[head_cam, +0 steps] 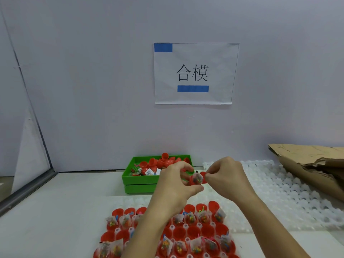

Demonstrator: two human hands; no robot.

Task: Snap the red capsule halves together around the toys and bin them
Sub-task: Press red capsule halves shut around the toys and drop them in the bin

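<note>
Fingers curled on both sides: my left hand [174, 185] grips a red plastic capsule half [193, 180] holding a bagged toy [197, 178], my right hand [226, 178] pinches, I think, the other half [204, 176] just beside it.

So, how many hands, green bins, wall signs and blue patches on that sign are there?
Hands: 2, left hand and right hand, both gripping the red capsule
Green bin: 1
Wall sign: 1
Blue patches: 2
Total: 6

Open worktop left, clutter right
Bare worktop [55, 211] lies left of the green bin [137, 183]; stacked white trays [290, 192] and torn cardboard [312, 164] crowd the right, capsule tray [186, 233] fills the near middle.
</note>
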